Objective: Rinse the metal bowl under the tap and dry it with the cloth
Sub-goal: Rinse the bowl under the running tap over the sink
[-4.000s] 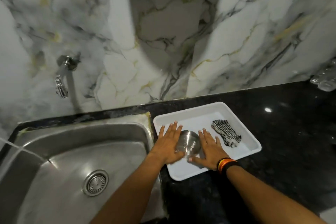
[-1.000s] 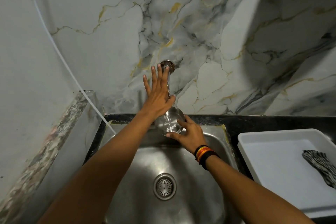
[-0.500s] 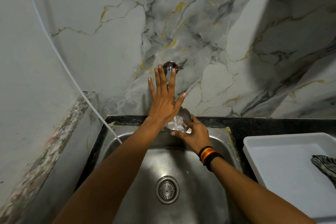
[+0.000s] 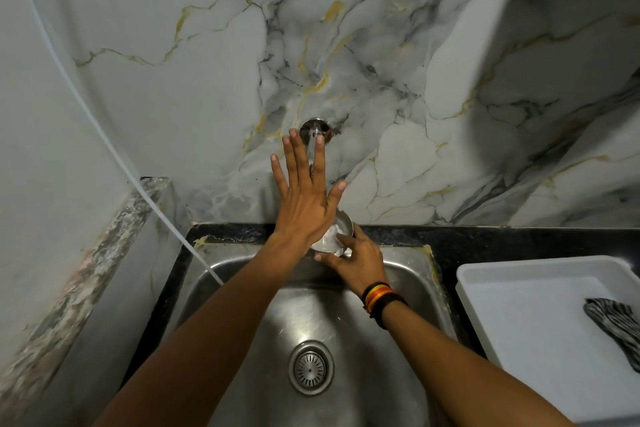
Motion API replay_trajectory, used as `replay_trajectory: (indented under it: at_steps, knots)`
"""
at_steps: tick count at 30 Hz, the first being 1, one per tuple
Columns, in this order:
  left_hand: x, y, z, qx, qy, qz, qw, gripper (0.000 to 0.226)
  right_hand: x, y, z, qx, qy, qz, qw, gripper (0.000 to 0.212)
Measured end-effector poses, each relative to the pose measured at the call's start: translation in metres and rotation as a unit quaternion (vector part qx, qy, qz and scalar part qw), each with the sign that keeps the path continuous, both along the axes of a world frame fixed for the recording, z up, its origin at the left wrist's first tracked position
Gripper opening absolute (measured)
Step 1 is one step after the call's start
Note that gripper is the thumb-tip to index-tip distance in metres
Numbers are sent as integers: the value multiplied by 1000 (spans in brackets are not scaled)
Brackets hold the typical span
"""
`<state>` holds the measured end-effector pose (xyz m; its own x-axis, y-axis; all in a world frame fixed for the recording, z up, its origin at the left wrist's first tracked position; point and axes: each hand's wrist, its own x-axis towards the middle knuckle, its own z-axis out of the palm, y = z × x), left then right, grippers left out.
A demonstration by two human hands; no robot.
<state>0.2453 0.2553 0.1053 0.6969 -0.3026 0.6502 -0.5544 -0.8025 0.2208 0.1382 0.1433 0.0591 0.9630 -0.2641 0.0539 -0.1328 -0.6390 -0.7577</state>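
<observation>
The small metal bowl (image 4: 337, 232) sits in my right hand (image 4: 356, 262), held over the back of the steel sink (image 4: 398, 288) and directly below the wall tap (image 4: 314, 135). Water is splashing white inside the bowl. My left hand (image 4: 304, 198) is spread flat, fingers apart, in front of the tap spout and partly covering the bowl; it holds nothing. The striped black-and-white cloth (image 4: 616, 328) lies in the white tray (image 4: 502, 277) at the right edge of the view.
A black stone counter (image 4: 485, 239) runs behind and to the right of the sink. The drain (image 4: 310, 367) is at the basin's middle. A thin white hose (image 4: 104, 139) slants down the left wall into the sink. Marble wall rises behind.
Since four seconds ago the bowl left the tray and came under the tap. Over the last second my left hand stayed spread at the spout and water began splashing in the bowl.
</observation>
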Motion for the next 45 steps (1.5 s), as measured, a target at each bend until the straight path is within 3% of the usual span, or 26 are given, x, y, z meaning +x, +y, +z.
replay_trajectory:
  at_steps: [4,11,17,23,28,45]
  knots:
    - [2,3,1,13,1,-19,1000,86,-8,4,-1,-9,10,39,999,77]
    - [2,4,2,16,7,-24,1000,87,2,-22,5,-30,7,-22,999,75]
    - [2,6,3,32,0,-27,999,85,0,-5,5,-32,-9,36,999,76]
    - [2,4,3,26,6,-25,999,84,8,-13,11,-34,-19,-7,999,73]
    - [1,6,5,41,2,-24,999,82,3,2,5,-26,-20,28,999,75]
    - [-1,4,5,42,-4,-11,999,82,9,-9,0,-27,-22,-10,999,74]
